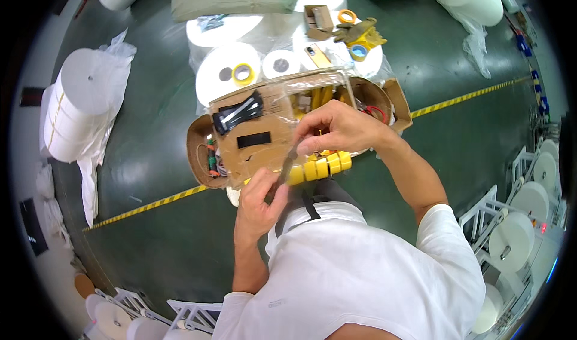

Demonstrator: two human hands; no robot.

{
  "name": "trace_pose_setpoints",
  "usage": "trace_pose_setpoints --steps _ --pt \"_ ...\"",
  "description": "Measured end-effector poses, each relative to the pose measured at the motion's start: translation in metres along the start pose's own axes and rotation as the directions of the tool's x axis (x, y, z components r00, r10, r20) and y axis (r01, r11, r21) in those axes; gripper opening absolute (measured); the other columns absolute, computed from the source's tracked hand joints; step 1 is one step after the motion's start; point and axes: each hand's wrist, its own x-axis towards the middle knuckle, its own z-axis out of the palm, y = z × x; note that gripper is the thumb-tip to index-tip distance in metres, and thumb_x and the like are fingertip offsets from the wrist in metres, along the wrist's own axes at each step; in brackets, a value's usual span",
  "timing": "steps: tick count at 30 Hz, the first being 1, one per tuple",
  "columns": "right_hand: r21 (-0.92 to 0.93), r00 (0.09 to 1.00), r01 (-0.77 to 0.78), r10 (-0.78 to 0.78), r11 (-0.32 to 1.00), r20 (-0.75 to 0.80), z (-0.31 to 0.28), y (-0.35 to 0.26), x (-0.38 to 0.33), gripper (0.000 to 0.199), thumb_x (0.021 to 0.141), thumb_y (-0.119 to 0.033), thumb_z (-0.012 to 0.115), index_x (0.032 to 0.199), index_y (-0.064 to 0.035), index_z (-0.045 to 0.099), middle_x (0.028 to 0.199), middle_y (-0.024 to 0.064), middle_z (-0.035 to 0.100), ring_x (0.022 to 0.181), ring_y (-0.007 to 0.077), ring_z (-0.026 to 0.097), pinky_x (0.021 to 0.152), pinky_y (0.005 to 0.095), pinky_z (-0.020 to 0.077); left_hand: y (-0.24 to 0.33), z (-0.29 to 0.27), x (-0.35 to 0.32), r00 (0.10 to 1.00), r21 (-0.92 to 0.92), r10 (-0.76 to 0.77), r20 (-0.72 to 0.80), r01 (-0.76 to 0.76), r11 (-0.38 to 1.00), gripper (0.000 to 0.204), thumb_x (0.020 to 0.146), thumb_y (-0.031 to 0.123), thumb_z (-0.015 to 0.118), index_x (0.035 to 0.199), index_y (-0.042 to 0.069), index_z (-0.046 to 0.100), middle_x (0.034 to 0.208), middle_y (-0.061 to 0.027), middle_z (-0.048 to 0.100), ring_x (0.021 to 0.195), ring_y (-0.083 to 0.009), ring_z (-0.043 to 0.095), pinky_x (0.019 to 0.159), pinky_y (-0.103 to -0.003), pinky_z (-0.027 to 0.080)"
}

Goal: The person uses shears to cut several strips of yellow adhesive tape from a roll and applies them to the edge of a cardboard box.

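Observation:
In front of my body, a narrow dark strip [287, 167] stretches between my hands. Its lower end is pinched in the fingers of my left hand [258, 205]; my right hand [339, 128] grips the upper end, partly hiding it. Beneath them lies an open cardboard box [270, 102] with several compartments. On its cardboard rest a bundle of black strips [237, 113] and a flat black piece [253, 140]. A row of yellow tape rolls [318, 167] runs along the box's near side, just below my right hand.
Beyond the box stand white rolls [210, 90] bearing a yellow tape roll [243, 73], a phone [317, 55], work gloves [366, 34] and a blue-cored tape roll [359, 52]. A large wrapped roll [84, 105] stands left. Machines with white reels [511, 238] line the right.

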Motion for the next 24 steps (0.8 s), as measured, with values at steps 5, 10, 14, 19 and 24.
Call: trace_pose_setpoints --steps 5,10,14,19,24 --pt "-0.189 0.996 0.072 -0.080 0.979 -0.037 -0.046 0.019 -0.068 0.028 0.099 -0.022 0.088 0.116 0.0006 0.081 0.096 0.0076 0.082 0.081 0.0157 0.073 0.074 0.0322 0.0575 0.027 0.050 0.025 0.982 0.076 -0.019 0.188 0.005 0.997 0.022 0.101 0.003 0.073 0.121 -0.002 0.072 0.093 -0.0152 0.067 0.076 -0.0261 0.068 0.068 -0.038 0.053" --pt "-0.208 0.991 0.130 -0.132 0.969 0.006 -0.080 0.030 -0.123 0.029 0.099 -0.021 0.087 0.119 0.0006 0.082 0.100 0.0101 0.083 0.084 0.0216 0.076 0.076 0.0359 0.0589 0.048 0.099 0.042 0.956 0.007 -0.117 0.270 0.120 0.993 0.023 0.104 0.006 0.070 0.126 -0.002 0.071 0.095 -0.0207 0.073 0.079 -0.0342 0.074 0.070 -0.041 0.057" --pt "-0.072 1.000 0.017 -0.017 0.997 0.001 -0.094 0.056 -0.154 0.026 0.103 -0.020 0.083 0.119 0.0008 0.082 0.091 0.0074 0.082 0.070 0.0158 0.074 0.064 0.0303 0.0580 0.059 0.135 0.054 0.965 0.061 -0.035 0.260 0.020 0.998 0.025 0.101 0.003 0.071 0.125 -0.002 0.071 0.093 -0.0214 0.073 0.077 -0.0397 0.074 0.069 -0.043 0.058" --pt "0.120 0.992 -0.068 0.081 0.990 -0.101 -0.101 0.091 -0.185 0.023 0.106 -0.021 0.078 0.114 0.0003 0.083 0.079 0.0034 0.076 0.064 0.0092 0.069 0.057 0.0281 0.0535 0.055 0.184 0.060 0.976 0.124 0.092 0.198 -0.118 0.985 0.022 0.100 0.001 0.072 0.121 -0.004 0.072 0.091 -0.0215 0.072 0.074 -0.0407 0.071 0.067 -0.045 0.056" --pt "0.304 0.944 -0.246 0.299 0.920 -0.140 -0.101 0.113 -0.207 0.021 0.104 -0.015 0.082 0.115 0.0019 0.082 0.083 0.0036 0.078 0.065 0.0076 0.069 0.058 0.0244 0.0549 0.057 0.211 0.074 0.965 0.223 0.130 0.229 -0.182 0.958 0.016 0.098 -0.002 0.071 0.114 -0.004 0.072 0.086 -0.0221 0.068 0.073 -0.0449 0.069 0.065 -0.046 0.056"
